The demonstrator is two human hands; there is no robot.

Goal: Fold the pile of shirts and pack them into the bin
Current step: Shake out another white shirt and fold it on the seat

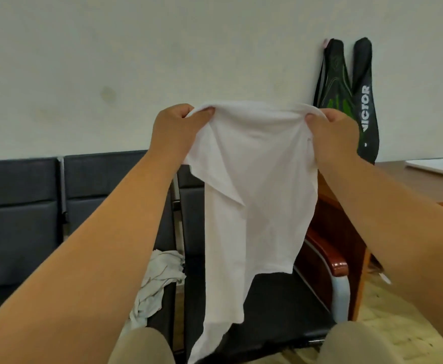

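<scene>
A white shirt [254,179] hangs in the air in front of me, its lower part trailing down over a black chair seat [280,311]. My left hand [178,124] pinches the shirt's top edge on the left. On the right, my right hand [333,132] grips the same top edge. Both arms are stretched forward at chest height. A crumpled pile of pale shirts [157,282] lies on the seat to the left, partly hidden behind my left forearm. No bin is in view.
A row of dark padded chairs [31,219] lines the white wall. The black chair has a wooden armrest [330,258] on its right. A wooden desk [412,185] stands at right, with two racket covers [351,101] hanging on the wall above it.
</scene>
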